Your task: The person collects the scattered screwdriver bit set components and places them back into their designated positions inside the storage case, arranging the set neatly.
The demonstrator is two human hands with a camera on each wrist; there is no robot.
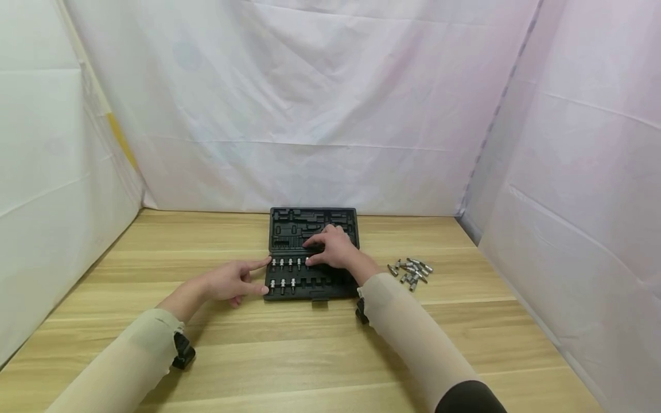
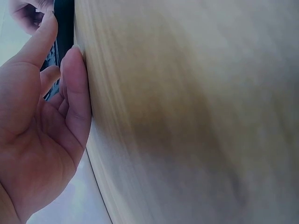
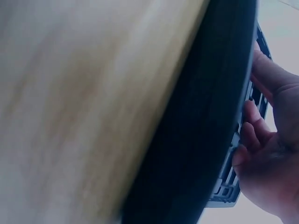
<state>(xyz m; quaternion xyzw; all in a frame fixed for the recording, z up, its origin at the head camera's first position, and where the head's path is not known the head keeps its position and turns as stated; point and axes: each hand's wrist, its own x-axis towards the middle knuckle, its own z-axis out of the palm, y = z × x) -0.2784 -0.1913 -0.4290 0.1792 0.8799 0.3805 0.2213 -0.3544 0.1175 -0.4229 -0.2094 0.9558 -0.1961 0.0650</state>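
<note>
Loose bits (image 1: 410, 268) only in head view; left grip (image 1: 231, 281), right grip (image 1: 337, 249) spread apart at case (image 1: 335, 292)

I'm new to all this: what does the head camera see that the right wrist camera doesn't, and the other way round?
Only the head view: a small heap of loose silver metal bits, plus the person's left hand and its pale beige sleeve.
Only the right wrist view: the palm side of the right hand; the head view shows its back instead.
Both: that right hand, the black plastic case and the light-brown wood-grain table.
</note>
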